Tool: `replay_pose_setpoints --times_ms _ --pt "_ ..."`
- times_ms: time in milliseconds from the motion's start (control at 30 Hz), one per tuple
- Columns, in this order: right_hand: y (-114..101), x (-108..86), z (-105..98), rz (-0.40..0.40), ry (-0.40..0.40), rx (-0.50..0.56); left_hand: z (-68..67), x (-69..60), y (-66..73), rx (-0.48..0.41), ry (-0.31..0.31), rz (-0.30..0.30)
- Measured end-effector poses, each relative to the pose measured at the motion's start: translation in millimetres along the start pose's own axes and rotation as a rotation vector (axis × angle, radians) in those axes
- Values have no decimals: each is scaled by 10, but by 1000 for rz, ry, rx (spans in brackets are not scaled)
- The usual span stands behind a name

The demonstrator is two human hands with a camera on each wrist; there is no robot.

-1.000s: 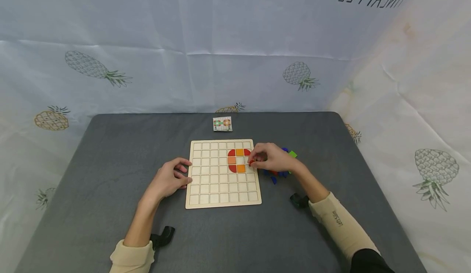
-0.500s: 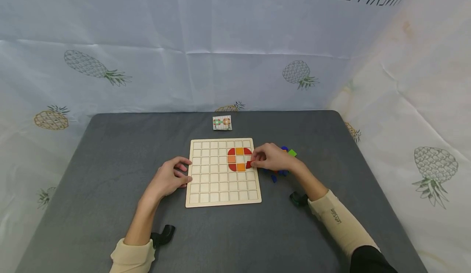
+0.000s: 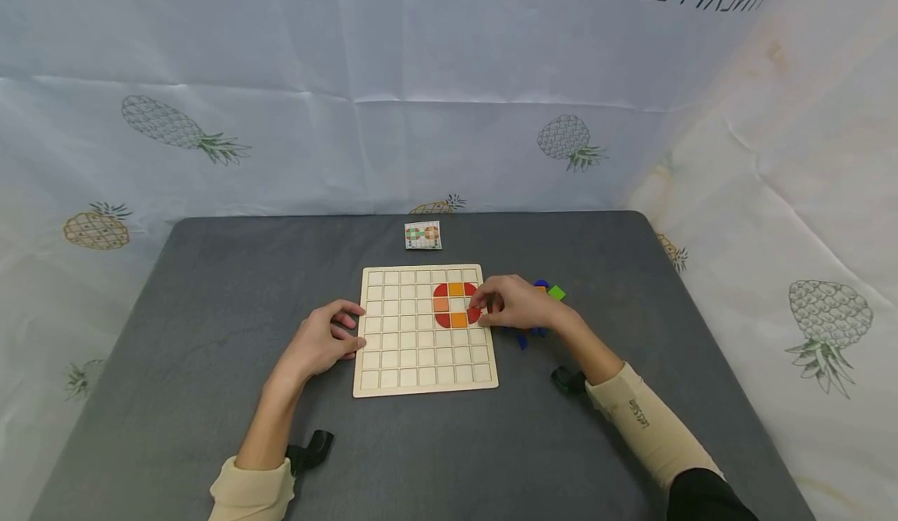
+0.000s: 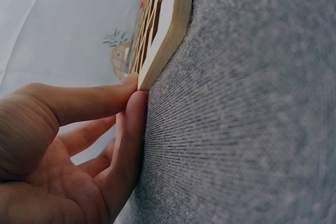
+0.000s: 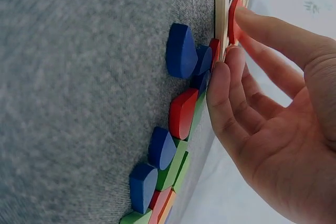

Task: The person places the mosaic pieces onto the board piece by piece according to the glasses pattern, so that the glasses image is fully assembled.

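Head view: the red corner piece [image 3: 473, 317] now lies flat, or nearly so, at the near right corner of the coloured ring on the wooden board [image 3: 407, 357]. Half a second ago it was tilted under the fingertips. The right hand [image 3: 515, 303] has shifted slightly left, and its grip has eased from a tight pinch to a small gap, index fingertip on the far side of the piece and thumb on the near right. The right wrist view shows the thumb against the red; whether the piece is being held or just pressed, I can't tell.

Over at the board's left edge, the left hand [image 3: 319, 345] stays where it was, its grip wide, thumb and index fingertip touching the rim well apart. The board hasn't budged either.

Off its right side, partly behind the right hand, sit loose pieces, among them a blue piece [image 5: 180, 51] and a green piece [image 3: 556, 292]. A small printed card [image 3: 422, 235] lies near the far edge of the dark surface [image 3: 281, 264].
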State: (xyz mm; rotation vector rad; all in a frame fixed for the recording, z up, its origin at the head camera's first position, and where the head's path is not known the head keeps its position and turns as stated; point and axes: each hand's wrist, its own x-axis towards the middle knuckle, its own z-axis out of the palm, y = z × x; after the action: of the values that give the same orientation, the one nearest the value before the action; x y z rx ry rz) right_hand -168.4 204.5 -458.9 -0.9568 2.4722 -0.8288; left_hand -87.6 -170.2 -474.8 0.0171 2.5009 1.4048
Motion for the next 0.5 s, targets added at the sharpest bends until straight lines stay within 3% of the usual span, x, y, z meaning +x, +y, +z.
replay_pose_setpoints --times_ms 500 --pt "-63 -2 27 5 19 -64 -3 0 -14 -8 -8 9"
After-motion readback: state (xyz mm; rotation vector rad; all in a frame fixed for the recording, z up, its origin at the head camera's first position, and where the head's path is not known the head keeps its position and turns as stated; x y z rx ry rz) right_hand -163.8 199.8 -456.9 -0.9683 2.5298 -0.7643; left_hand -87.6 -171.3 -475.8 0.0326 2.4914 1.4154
